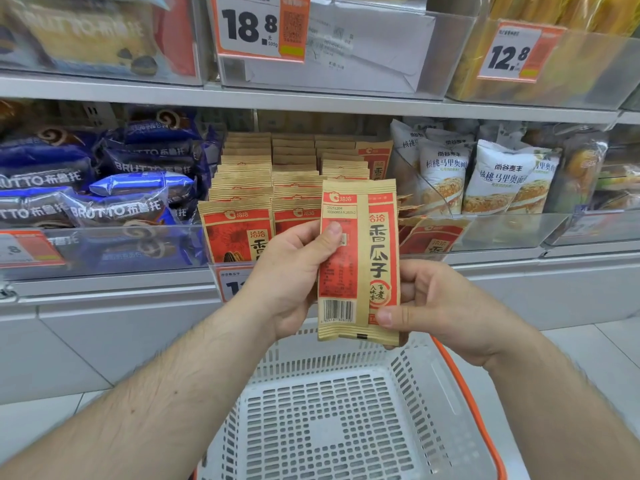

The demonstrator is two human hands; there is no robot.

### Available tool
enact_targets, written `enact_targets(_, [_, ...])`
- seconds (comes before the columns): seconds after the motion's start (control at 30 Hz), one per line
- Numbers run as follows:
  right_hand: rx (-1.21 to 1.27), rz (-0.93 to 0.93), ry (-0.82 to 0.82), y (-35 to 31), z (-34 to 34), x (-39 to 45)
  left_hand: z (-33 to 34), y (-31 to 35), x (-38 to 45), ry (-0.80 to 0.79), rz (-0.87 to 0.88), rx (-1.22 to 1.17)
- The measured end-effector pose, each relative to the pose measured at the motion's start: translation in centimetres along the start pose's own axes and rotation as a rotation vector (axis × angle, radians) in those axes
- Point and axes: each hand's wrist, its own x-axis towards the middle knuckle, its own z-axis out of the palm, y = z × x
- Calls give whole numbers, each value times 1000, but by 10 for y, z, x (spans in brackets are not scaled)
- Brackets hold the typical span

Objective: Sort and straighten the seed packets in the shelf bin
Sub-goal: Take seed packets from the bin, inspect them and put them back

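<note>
Right now both hands hold one seed packet (358, 261) upright in front of the shelf, with its back side and barcode facing the camera. The left hand (294, 275) grips the packet's left edge, thumb pressed flat across the red panel and the other fingers hidden behind it. The right hand (433, 303) pinches the lower right corner, thumb on the front near the barcode and fingers curled behind. Just behind the held packet stands the clear shelf bin (485, 230), where rows of matching kraft-and-red packets (263, 174) stand upright in neat files, while a few packets (433, 237) at the bin's right side lie tilted and out of line. Left of the bin sits a compartment of blue wrapped bread rolls (104, 181); to the right, white bags (498, 181) printed with a bun picture. An orange price tag (259, 26) reading 18.8 hangs on the shelf above, and another (516, 51) reading 12.8 is further right. Below the hands a white perforated basket (329, 427) with an orange rim rests near the floor.
</note>
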Motion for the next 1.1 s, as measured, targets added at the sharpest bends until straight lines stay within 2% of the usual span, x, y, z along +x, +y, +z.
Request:
enact_targets(0.2, [-224, -2, 89, -7, 9, -2, -1, -5, -2, 8, 132, 242])
enact_targets(0.3, [-257, -57, 214, -11, 10, -3, -1, -4, -3, -21, 109, 277])
enact_targets(0.43, [-417, -130, 355, -8, 22, 0, -1, -8, -4, -1, 156, 464])
enact_targets(0.57, [-627, -198, 357, -6, 30, 1, 0, -11, -5, -42, 165, 540])
enact_targets(0.67, [-495, -237, 253, -6, 26, -1, -2, -10, -5, -88, 133, 489])
enact_targets(0.8, [-107, -353, 324, -7, 16, 1, -2, -10, -6, -170, 68, 458])
enact_targets(0.87, [-75, -392, 351, -8, 18, 2, -1, -11, -7, -216, 55, 461])
enact_targets(1.0, [-130, -352, 390, -6, 25, 4, 4, -9, -10, -299, 29, 408])
enact_targets(1.1, [-27, -315, 373, -9, 27, 6, 2, -9, -11, -349, -13, 364])
